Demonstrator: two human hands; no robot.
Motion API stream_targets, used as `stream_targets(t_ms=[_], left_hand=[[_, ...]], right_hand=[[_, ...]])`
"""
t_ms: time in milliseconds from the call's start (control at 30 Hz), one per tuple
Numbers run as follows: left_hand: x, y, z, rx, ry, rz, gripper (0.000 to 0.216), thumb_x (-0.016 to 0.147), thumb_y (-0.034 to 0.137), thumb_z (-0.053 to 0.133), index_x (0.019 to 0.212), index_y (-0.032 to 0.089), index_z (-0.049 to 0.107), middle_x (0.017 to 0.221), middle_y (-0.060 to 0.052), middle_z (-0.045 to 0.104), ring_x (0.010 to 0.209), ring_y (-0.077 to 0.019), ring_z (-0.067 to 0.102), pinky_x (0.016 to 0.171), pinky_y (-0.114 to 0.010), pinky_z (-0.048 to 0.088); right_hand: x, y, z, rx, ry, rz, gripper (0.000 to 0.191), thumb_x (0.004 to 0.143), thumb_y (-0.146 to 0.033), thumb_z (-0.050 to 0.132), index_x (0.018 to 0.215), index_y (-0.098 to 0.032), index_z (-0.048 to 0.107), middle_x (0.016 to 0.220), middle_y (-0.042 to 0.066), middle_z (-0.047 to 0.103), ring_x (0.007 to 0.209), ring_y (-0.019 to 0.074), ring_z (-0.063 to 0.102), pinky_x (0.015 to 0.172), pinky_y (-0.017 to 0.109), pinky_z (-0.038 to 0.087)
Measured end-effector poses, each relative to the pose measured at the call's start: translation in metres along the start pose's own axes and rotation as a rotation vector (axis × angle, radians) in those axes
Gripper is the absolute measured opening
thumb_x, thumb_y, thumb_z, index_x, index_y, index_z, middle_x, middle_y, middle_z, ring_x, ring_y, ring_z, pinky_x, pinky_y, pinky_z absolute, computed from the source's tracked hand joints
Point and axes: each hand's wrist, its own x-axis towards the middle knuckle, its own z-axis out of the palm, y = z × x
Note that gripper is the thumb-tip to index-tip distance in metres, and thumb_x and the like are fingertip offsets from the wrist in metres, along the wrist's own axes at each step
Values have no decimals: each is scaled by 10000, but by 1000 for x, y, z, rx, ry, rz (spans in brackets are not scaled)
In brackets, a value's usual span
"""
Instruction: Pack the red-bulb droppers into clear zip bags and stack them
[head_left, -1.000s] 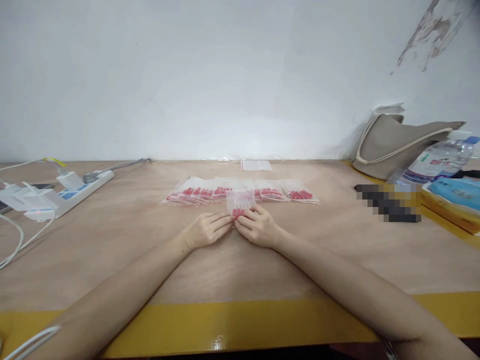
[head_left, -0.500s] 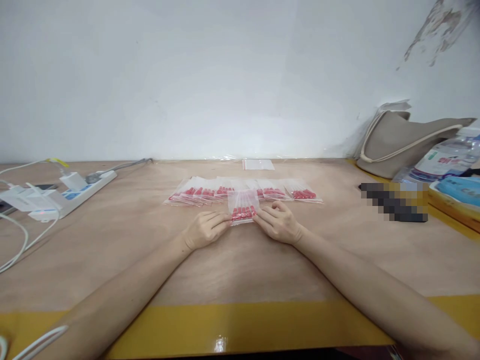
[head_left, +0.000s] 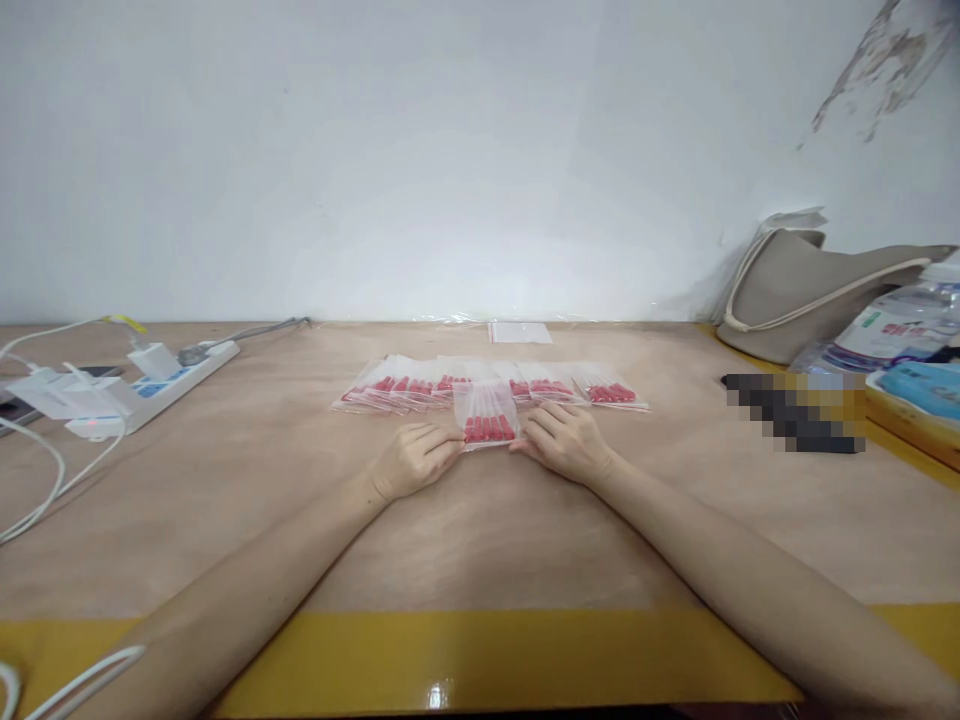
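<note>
A small clear plastic bag (head_left: 485, 402) with several red stick-like pieces (head_left: 489, 429) lined up in its lower part lies in front of me. My left hand (head_left: 420, 458) pinches its lower left corner between thumb and fingers. At the right edge rests my right hand (head_left: 568, 443), its thumb apart from the bent fingers and close to the bag's lower corner. Just behind, similar bags with red pieces (head_left: 390, 385) overlap in a row across the table.
White papers or empty bags (head_left: 520, 332) lie near the wall. A power strip (head_left: 184, 382) with chargers and cables is on the left. On the right are a pixelated dark object (head_left: 795, 415), a grey bag (head_left: 787, 290), a plastic bottle (head_left: 889, 325) and a blue packet (head_left: 922, 388).
My right hand has loosened from the bag's lower right corner, its fingers moving up and slightly right, away from the thumb. The left hand keeps its pinch. The view has shifted slightly.
</note>
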Motion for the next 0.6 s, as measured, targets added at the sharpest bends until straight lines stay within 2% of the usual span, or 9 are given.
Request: stream_targets(t_ms=[100, 167, 233, 300, 367, 433, 533, 600], left_hand=[[1, 1, 2, -5, 11, 15, 66, 832, 128, 529, 816, 162, 583, 806, -22, 687, 696, -131, 644, 625, -238, 519], [0, 0, 1, -17, 19, 39, 82, 826, 126, 539, 882, 171, 581, 850, -21, 687, 766, -136, 649, 678, -246, 528], [0, -1, 0, -43, 22, 28, 179, 814, 145, 565, 991, 168, 562, 940, -45, 672, 891, -164, 629, 766, -284, 527], [-1, -2, -1, -74, 24, -33, 323, 800, 202, 590, 1110, 153, 515, 1061, -96, 622, 1028, -212, 568, 855, -350, 499], [-1, -3, -1, -98, 24, -127, 427, 795, 244, 592, 1189, 143, 463, 1144, -130, 564, 1106, -243, 508, 911, -400, 461], [-2, -5, 2, -117, 9, -222, 433, 803, 236, 565, 1210, 154, 443, 1161, -123, 542, 1121, -240, 488, 942, -411, 432], [-3, -7, 8, -120, -40, -356, 380, 809, 234, 535, 1178, 170, 469, 1152, -102, 530, 1104, -226, 488, 965, -401, 407], [-1, -8, 12, -96, -104, -399, 370, 806, 265, 533, 1160, 168, 485, 1164, -101, 514, 1110, -229, 475, 977, -396, 388]], right_hand=[[7, -12, -2, 1, -110, 54, 286, 857, -363, 462, 1001, -155, 595, 957, 85, 633, 797, 174, 533, 604, 276, 361], [10, -20, 1, 0, -143, 84, 247, 857, -227, 450, 1055, -177, 588, 1001, 70, 639, 757, 159, 551, 558, 265, 373], [11, -23, 4, 51, -105, 111, 282, 836, -125, 427, 1047, -186, 604, 996, 60, 652, 760, 155, 573, 563, 257, 411], [10, -18, 3, 167, -1, 174, 328, 824, -92, 401, 1063, -188, 605, 997, 65, 656, 833, 160, 592, 660, 262, 466], [8, -3, -2, 280, 127, 293, 358, 822, -92, 382, 1087, -199, 596, 998, 69, 656, 887, 159, 599, 757, 278, 484], [2, 21, -10, 328, 226, 448, 345, 823, -117, 391, 1079, -215, 600, 986, 67, 659, 885, 162, 610, 776, 293, 494], [-18, 65, -17, 266, 322, 670, 265, 823, -194, 442, 1011, -217, 628, 956, 65, 666, 872, 187, 621, 783, 333, 500], [-40, 91, -14, 220, 346, 759, 239, 815, -225, 459, 967, -208, 642, 944, 65, 670, 875, 200, 625, 807, 357, 493]])
